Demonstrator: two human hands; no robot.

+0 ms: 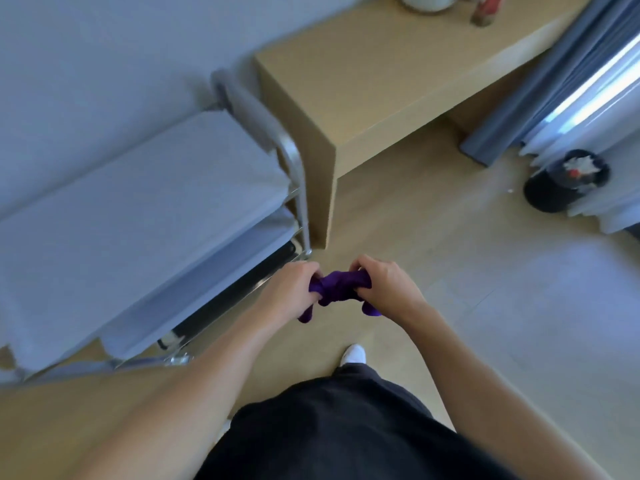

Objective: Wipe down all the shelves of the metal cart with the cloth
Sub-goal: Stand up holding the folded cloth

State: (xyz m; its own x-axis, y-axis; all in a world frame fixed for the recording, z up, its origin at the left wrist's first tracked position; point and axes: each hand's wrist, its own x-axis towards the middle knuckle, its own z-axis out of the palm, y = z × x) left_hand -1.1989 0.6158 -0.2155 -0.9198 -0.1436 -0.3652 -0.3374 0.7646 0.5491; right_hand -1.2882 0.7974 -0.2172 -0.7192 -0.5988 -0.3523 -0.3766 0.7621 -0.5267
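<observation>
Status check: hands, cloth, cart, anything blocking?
Left hand and right hand both gripping the bunched purple cloth. Cloth off the metal cart, held over the floor. Nothing blocking.

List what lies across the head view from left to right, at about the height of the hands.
metal cart → left hand → purple cloth → right hand → bare wooden floor, with the dark bin farther back on the right.

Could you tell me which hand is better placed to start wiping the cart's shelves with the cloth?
Probably the left hand. Both it and the right hand grip the bunched purple cloth, but the metal cart stands on the person's left, so the left is nearer its shelves.
</observation>
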